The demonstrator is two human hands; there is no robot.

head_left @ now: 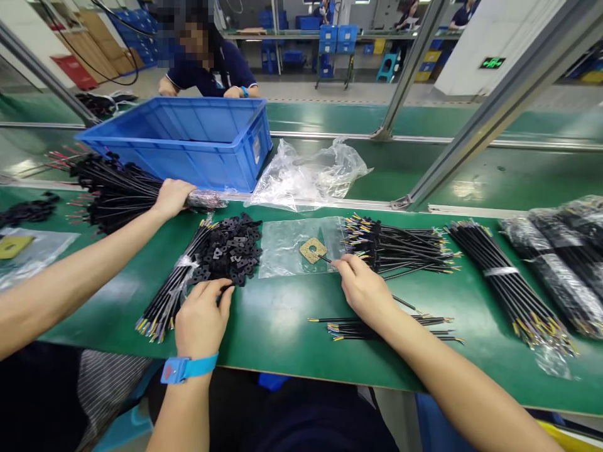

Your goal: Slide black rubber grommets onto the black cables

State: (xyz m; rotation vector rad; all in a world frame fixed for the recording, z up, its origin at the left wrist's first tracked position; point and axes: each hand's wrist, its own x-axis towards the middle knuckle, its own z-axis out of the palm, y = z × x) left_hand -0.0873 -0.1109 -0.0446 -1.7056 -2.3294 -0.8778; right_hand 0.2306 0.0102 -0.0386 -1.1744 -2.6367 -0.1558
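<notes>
My left hand (201,317), with a blue wrist strap (188,369), is closed in a pinch on a small black plastic part (225,289). It is beside a heap of similar black parts (230,248). My right hand (365,289) grips a black cable (325,258), whose tip points left and meets the edge of a yellow sponge (313,250) with a hole in its middle. The sponge lies on a clear plastic bag (277,248). To the right is a pile of cables (400,245) with black parts at their left ends. Several loose cables (348,329) lie below my right hand.
A co-worker's hand (173,198) rests on a cable bundle (122,188) at the left. Behind stand a blue bin (235,160) and crumpled plastic (308,176). Tied cables (174,285) lie left of the heap, others (513,285) at right. A metal post (485,107) slants across.
</notes>
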